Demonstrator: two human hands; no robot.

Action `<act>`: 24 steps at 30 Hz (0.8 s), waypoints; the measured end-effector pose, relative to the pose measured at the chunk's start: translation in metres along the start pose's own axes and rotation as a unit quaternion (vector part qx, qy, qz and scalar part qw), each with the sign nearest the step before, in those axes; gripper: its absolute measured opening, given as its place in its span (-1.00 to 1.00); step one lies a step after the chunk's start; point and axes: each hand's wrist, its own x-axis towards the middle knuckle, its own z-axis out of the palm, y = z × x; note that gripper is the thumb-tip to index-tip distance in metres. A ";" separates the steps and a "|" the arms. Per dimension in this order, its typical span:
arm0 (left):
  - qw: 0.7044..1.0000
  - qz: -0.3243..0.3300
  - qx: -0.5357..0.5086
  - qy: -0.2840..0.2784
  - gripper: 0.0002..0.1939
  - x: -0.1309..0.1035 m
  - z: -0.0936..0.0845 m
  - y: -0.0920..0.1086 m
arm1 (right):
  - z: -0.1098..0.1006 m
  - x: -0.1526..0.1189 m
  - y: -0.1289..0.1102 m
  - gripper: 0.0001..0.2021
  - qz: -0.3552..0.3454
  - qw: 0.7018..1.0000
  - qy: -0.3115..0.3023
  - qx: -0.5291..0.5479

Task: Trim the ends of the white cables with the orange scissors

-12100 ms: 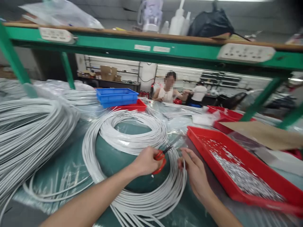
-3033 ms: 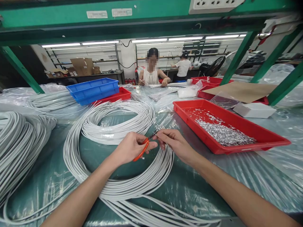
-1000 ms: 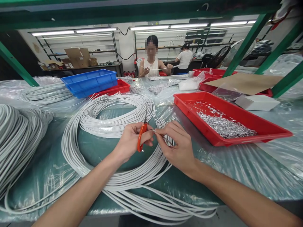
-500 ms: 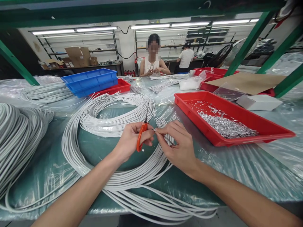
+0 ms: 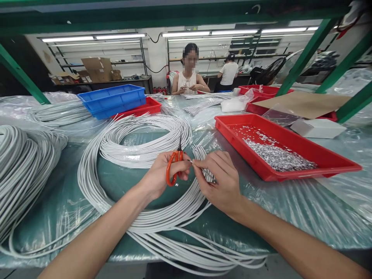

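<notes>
Orange-handled scissors (image 5: 169, 171) rest in my left hand (image 5: 157, 176), their dark blades pointing away from me. The left thumb and fingers also come together at a small dark tip, too fine to make out. My right hand (image 5: 222, 182) is closed in a pinch on a thin grey cable (image 5: 209, 177), right beside the left fingertips. Below and around both hands lies a large coil of light grey cables (image 5: 171, 219), with many ends fanned out near the right fingers. Another coil of cables (image 5: 136, 157) overlaps it behind.
To the right stands a red tray (image 5: 247, 161) with a heap of small shiny metal pieces (image 5: 279, 157). A thick cable bundle (image 5: 26, 166) lies at the left. Stacked blue trays (image 5: 113, 100) sit behind, and green frame posts (image 5: 308, 54) rise at the sides. A person (image 5: 188, 79) works opposite.
Both hands stay nearly in place, fingertips still together. The scissors have turned slightly in my left hand. The person opposite has shifted a little.
</notes>
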 end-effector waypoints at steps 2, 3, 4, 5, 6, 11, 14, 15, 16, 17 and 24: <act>1.000 0.004 -0.001 -0.001 -0.91 0.000 0.000 0.000 | 0.000 0.000 0.000 -0.85 0.003 1.000 0.002 -0.006; 1.000 0.005 -0.002 0.001 -0.91 0.000 0.000 0.000 | 0.000 0.001 0.000 -0.85 0.006 1.000 0.001 -0.007; 1.000 0.006 -0.003 0.003 -0.90 0.000 0.000 0.000 | 0.000 0.001 -0.001 -0.85 0.010 1.000 0.001 -0.008; 1.000 0.008 -0.003 0.004 -0.90 0.000 0.001 0.000 | 0.000 0.001 -0.001 -0.86 0.013 1.000 0.001 -0.010; 1.000 0.009 -0.004 0.006 -0.89 0.000 0.001 0.000 | 0.000 0.001 -0.001 -0.85 0.014 1.000 0.001 -0.011; 1.000 0.008 -0.004 -0.002 -0.89 -0.001 0.001 0.000 | -0.001 0.002 -0.002 -0.85 0.013 1.000 0.000 -0.014; 1.000 0.004 -0.021 -0.006 -0.90 -0.002 0.001 -0.002 | -0.002 0.001 -0.002 -0.84 0.007 1.000 0.006 -0.015; 1.000 0.003 -0.030 -0.007 -0.90 -0.002 0.001 -0.002 | -0.002 0.001 -0.002 -0.84 0.004 1.000 0.010 -0.015; 0.999 0.002 -0.040 -0.008 -0.90 -0.001 0.002 -0.003 | -0.002 0.001 -0.002 -0.84 0.002 1.000 0.013 -0.014; 0.999 0.001 -0.050 -0.009 -0.89 -0.001 0.002 -0.004 | -0.002 0.001 -0.002 -0.84 -0.001 1.000 0.015 -0.014; 0.997 -0.004 -0.076 -0.018 -0.90 -0.003 0.003 -0.005 | -0.003 0.001 -0.004 -0.82 -0.012 0.999 0.033 -0.003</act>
